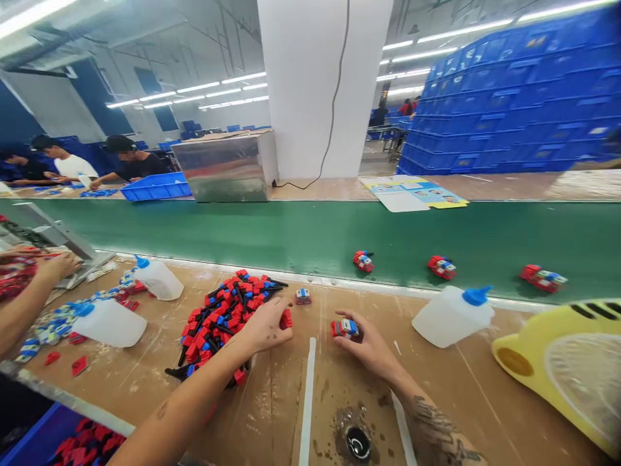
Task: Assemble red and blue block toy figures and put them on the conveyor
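Note:
My right hand (pixel 369 346) is closed around a small red, white and blue plastic toy piece (pixel 345 328), thumb on the near side and fingers on the far side. My left hand (pixel 268 325) is closed on a red plastic part (pixel 286 318), mostly covered by the fingers. Beside that hand lies a heap of red, blue and black plastic parts (pixel 213 323). Another red, white and blue toy piece (pixel 303 296) sits on the brown tabletop between and beyond my hands.
Ahead, a green conveyor belt (pixel 291 233) carries several toy pieces (pixel 441 266). White bottles with blue caps stand right (pixel 449 317) and left (pixel 110 323). A small black cup (pixel 358 444) is near me, a yellow fan (pixel 524 336) at right. A co-worker's hand (pixel 61 264) works at left.

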The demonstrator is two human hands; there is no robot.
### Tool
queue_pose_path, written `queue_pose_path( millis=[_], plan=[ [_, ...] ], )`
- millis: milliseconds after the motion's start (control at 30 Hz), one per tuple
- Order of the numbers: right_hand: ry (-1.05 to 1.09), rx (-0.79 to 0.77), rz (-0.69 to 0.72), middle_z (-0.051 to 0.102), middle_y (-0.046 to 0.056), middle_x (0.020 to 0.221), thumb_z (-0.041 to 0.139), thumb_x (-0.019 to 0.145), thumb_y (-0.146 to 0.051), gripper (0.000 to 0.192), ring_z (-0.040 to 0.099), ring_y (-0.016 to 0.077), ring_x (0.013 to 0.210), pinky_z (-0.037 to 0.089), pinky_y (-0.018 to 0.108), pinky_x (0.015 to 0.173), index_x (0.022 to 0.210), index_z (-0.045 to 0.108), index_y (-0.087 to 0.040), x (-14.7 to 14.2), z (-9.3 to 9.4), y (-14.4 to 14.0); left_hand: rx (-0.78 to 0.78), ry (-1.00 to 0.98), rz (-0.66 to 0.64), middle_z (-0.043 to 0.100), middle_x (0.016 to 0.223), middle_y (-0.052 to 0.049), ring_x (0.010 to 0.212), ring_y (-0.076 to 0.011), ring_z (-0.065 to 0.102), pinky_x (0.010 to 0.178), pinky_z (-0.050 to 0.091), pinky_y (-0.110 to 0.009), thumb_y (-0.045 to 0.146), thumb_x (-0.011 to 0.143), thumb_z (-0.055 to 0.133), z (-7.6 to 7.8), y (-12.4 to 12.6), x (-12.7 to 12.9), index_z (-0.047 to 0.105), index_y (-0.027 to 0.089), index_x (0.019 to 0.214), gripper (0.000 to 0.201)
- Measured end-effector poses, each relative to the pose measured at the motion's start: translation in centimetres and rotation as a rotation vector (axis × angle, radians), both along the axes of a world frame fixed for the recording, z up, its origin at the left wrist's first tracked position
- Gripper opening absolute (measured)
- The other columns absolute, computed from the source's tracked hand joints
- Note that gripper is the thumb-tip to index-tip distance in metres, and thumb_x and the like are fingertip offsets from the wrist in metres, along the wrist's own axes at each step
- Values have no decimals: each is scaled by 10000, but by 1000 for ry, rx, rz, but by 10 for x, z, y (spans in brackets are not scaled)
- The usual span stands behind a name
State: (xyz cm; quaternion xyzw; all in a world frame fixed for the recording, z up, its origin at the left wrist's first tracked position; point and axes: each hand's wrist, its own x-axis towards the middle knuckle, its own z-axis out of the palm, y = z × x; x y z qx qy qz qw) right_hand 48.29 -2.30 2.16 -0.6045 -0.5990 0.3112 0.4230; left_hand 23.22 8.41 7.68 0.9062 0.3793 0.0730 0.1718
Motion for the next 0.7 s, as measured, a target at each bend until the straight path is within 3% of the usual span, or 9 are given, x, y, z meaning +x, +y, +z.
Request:
queue_pose_path(
  millis=[67,167,300,400,500,567,633,700],
  plan=[
    [193,-22,-10,651,64,1044,714,795,-443,433,612,241,906,480,343,803,1158,662,-212,2,-1,-31,-74,-155,-31,667,1071,-54,917,-190,664,834,533,-274,195,810,572,-5,-21,-14,557,179,1268,458],
    [671,-79,-101,646,40,917,785,762,-502,446,561,182,728,432,287,625,1115,702,-241,-3,-4,-72,-162,-297,-37,682,1104,-65,982,-215,658,889,529,-311,180,809,560,-28,-49,-34,604,192,1229,423],
    [1119,-139,-121,656,55,887,724,825,-551,489,524,150,678,388,255,561,1187,698,-222,-11,2,-109,29,-62,-43,638,1118,-120,1055,-289,586,946,492,-423,136,775,574,-46,-68,-43,672,169,1087,329],
    [1179,-169,-68,700,82,969,740,832,-492,477,604,175,803,456,280,698,1213,699,-206,-13,11,-125,133,133,-105,584,1159,-166,1082,-329,550,946,478,-473,136,797,561,-36,-70,-34,644,140,1167,378],
    [1114,-159,-49,714,85,1098,840,750,-394,598,645,233,987,445,359,913,1296,636,-261,-12,14,-133,98,239,-160,606,1004,-160,988,-336,583,873,502,-465,97,776,550,-19,-67,-19,674,116,1031,284],
    [1082,-121,-78,717,87,1117,877,701,-373,637,639,254,1041,420,389,974,1281,637,-263,-10,11,-137,66,250,-170,611,914,-124,906,-301,608,827,519,-418,91,776,554,-8,-68,-11,675,129,954,219],
    [1094,-91,-131,720,95,1121,887,685,-370,579,636,249,1051,424,379,983,1209,678,-237,-9,6,-141,28,203,-217,616,938,-85,891,-242,620,816,526,-340,107,804,573,2,-75,-5,657,161,1033,250],
    [1149,-70,-175,716,97,1139,882,696,-365,526,636,237,1052,445,361,970,1167,698,-224,-8,1,-147,1,74,-382,613,1062,-65,963,-191,616,857,512,-269,105,840,573,12,-87,-1,613,207,1156,334]
  ],
)
